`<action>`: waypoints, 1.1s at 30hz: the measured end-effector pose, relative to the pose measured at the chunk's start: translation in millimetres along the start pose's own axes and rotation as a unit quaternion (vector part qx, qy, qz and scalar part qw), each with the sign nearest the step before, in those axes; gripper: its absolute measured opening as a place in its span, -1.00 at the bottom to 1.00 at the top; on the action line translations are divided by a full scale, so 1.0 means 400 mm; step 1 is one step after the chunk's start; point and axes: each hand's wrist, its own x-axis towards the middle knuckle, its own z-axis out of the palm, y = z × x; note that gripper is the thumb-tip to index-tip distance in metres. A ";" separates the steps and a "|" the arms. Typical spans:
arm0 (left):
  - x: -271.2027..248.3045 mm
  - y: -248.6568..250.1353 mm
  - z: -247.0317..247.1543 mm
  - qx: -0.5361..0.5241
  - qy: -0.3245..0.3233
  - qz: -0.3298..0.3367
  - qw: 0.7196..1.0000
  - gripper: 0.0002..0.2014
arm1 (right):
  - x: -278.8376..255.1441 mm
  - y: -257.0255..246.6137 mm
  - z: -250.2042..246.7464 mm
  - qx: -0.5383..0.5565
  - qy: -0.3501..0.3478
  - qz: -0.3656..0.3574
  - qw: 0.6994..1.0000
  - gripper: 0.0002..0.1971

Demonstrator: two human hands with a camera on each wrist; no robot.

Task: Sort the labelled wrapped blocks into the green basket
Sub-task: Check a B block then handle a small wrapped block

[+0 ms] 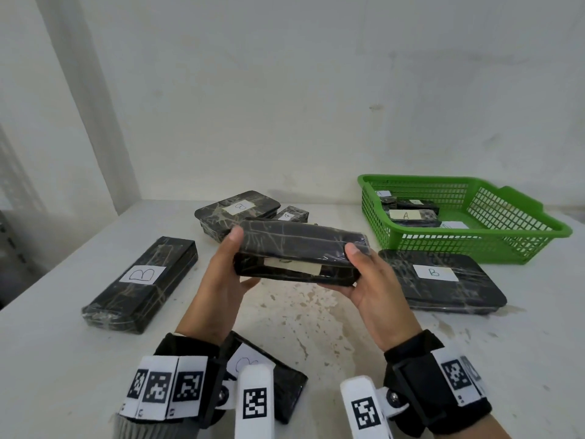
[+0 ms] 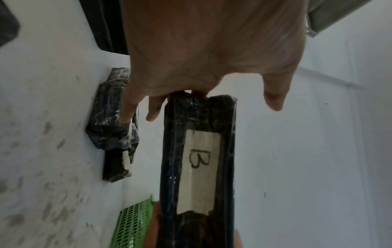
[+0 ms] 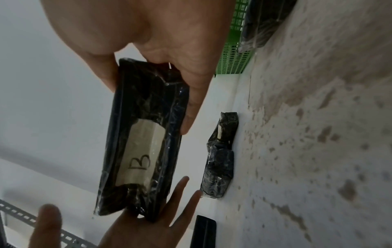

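Note:
A black wrapped block (image 1: 300,251) hangs in the air over the middle of the table, held lengthwise between both hands. Its paper label reads B in the left wrist view (image 2: 199,159) and the right wrist view (image 3: 144,147). My right hand (image 1: 345,270) grips its right end, thumb on one long side and fingers on the other (image 3: 148,107). My left hand (image 1: 237,261) has its palm against the left end, with the fingers spread straight (image 2: 212,104). The green basket (image 1: 459,245) stands at the back right and holds blocks labelled A (image 1: 408,213).
On the white table lie a long B block (image 1: 142,280) at the left and a flat B block (image 1: 443,280) in front of the basket. Two more wrapped blocks (image 1: 237,210) (image 1: 292,214) are at the back. Another block (image 1: 278,384) lies under my left wrist. A wall stands close behind.

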 end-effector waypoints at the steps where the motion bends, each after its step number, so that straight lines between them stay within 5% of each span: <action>1: -0.001 0.001 0.005 0.002 0.012 -0.004 1.000 -0.19 | 0.000 -0.003 0.000 -0.004 -0.002 0.001 1.000 -0.63; 5: 0.004 -0.011 0.019 0.023 0.072 0.001 0.997 -0.70 | 0.000 -0.002 -0.010 -0.040 -0.029 0.007 0.999 -0.39; 9: -0.001 -0.008 0.024 0.027 0.062 0.021 0.997 -0.78 | -0.002 -0.006 -0.006 -0.001 -0.041 0.073 0.997 -0.08; 11: -0.004 -0.002 0.025 0.028 0.045 0.034 0.998 -0.73 | -0.004 -0.011 -0.004 -0.009 -0.036 0.065 0.997 -0.25; 14: -0.009 0.001 0.021 0.027 0.023 0.018 0.999 -0.33 | -0.004 -0.012 0.000 -0.028 -0.005 0.015 0.999 -0.46; 19: -0.005 -0.018 0.046 0.040 0.084 0.024 0.995 -0.84 | -0.002 -0.013 0.004 -0.050 0.017 -0.010 0.999 -0.56; 23: -0.005 -0.028 0.053 0.046 0.102 0.025 0.993 -0.78 | -0.013 -0.016 0.009 -0.031 0.005 0.007 0.999 -0.48; 28: -0.006 -0.029 0.045 0.010 0.067 -0.018 0.998 -0.21 | -0.009 -0.011 0.011 -0.067 0.051 -0.038 0.996 -0.60; 33: 0.000 -0.038 0.048 0.016 0.119 -0.003 0.993 -0.77 | -0.018 -0.005 0.025 -0.085 0.052 -0.041 0.994 -0.56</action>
